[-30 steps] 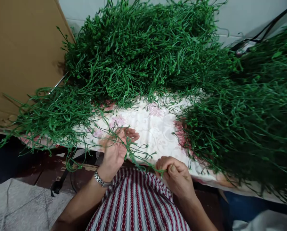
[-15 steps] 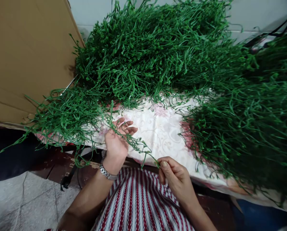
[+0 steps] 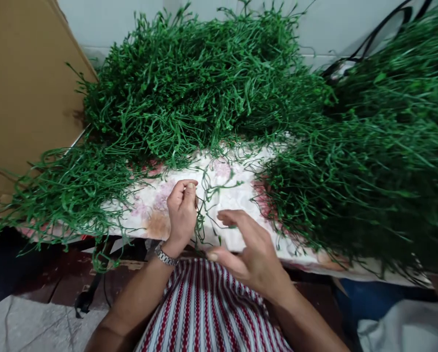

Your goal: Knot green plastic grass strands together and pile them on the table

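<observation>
My left hand [image 3: 182, 212], with a metal-band watch on the wrist, pinches a thin, branching green sprig [image 3: 201, 220] between thumb and fingers. The sprig hangs across the patterned cloth, some of it behind the fingers. Beside it, my right hand [image 3: 253, 254] has its thumb and fingers spread apart, holding nothing. A loose heap of green sprigs [image 3: 76, 188] lies to the left of my hands. Straight ahead rises a large pile of the same small-tipped green stems [image 3: 204, 88], and another dark green mass [image 3: 369, 190] spreads on the right.
A white cloth with pink flowers [image 3: 237, 193] covers the narrow table. At the left stands a tall brown cardboard panel [image 3: 32, 88]. Black straps [image 3: 378, 32] hang by the pale wall at the back right. My lap is covered by a red-and-white striped cloth [image 3: 208, 313].
My left hand has gone from open fingers to a pinch on the sprig. My right hand has let go of the sprig's end and spread open. The view has shifted rightward.
</observation>
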A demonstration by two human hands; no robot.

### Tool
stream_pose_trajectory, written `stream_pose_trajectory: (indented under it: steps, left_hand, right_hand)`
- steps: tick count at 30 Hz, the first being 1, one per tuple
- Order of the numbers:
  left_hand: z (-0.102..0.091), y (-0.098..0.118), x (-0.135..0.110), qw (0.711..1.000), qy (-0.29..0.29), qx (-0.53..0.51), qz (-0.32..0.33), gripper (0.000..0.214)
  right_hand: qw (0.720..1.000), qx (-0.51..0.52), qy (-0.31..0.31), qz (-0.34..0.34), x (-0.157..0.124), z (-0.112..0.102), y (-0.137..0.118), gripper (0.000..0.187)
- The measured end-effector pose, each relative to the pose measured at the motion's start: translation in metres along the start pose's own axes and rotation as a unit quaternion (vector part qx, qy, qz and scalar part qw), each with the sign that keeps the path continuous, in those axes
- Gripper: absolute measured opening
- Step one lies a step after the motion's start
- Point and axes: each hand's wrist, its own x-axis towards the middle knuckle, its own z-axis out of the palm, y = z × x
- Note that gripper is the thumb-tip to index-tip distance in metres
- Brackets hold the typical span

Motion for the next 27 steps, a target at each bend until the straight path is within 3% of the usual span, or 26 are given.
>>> stream_pose_trajectory:
  steps: [3, 6, 9, 12, 14, 16, 18, 20, 24, 27]
  left_hand:
    - [0.006, 0.002, -0.008, 0.996, -0.050, 0.066, 0.041, 0.023]
    - [0.000, 0.002, -0.010, 0.992, -0.091, 0.080, 0.024, 0.026]
    - [-0.012, 0.004, -0.008, 0.986, -0.129, 0.106, 0.017, 0.034]
    - [-0.022, 0.012, -0.009, 0.968, -0.114, 0.188, 0.119, 0.039]
    - [-0.026, 0.019, -0.013, 0.939, -0.084, 0.254, 0.216, 0.030]
    - [-0.027, 0.025, -0.018, 0.914, -0.105, 0.291, 0.262, 0.019]
    - [-0.026, 0.027, -0.023, 0.910, -0.152, 0.296, 0.247, 0.012]
    - [-0.025, 0.024, -0.026, 0.930, -0.165, 0.274, 0.182, 0.008]
    - [-0.022, 0.014, -0.026, 0.980, -0.116, 0.154, 0.051, 0.006]
    - [-0.021, 0.007, -0.024, 0.994, -0.075, 0.071, 0.031, 0.006]
  right_hand:
    - [0.999, -0.005, 0.031, 0.025, 0.010, 0.012, 0.002, 0.022]
    - [0.994, 0.051, 0.053, 0.075, 0.010, 0.012, 0.012, 0.011]
    - [0.984, 0.133, 0.035, 0.112, 0.004, 0.007, 0.021, 0.011]
    - [0.966, 0.209, 0.020, 0.148, -0.002, 0.009, 0.026, 0.015]
    - [0.960, 0.231, 0.024, 0.159, -0.005, 0.015, 0.026, 0.015]
    - [0.959, 0.233, 0.034, 0.159, -0.007, 0.022, 0.025, 0.014]
    - [0.960, 0.233, 0.043, 0.151, -0.008, 0.028, 0.023, 0.013]
    - [0.962, 0.229, 0.052, 0.136, -0.007, 0.032, 0.021, 0.012]
    - [0.968, 0.218, 0.045, 0.114, -0.006, 0.036, 0.018, 0.011]
    - [0.969, 0.221, 0.032, 0.109, -0.006, 0.038, 0.018, 0.011]
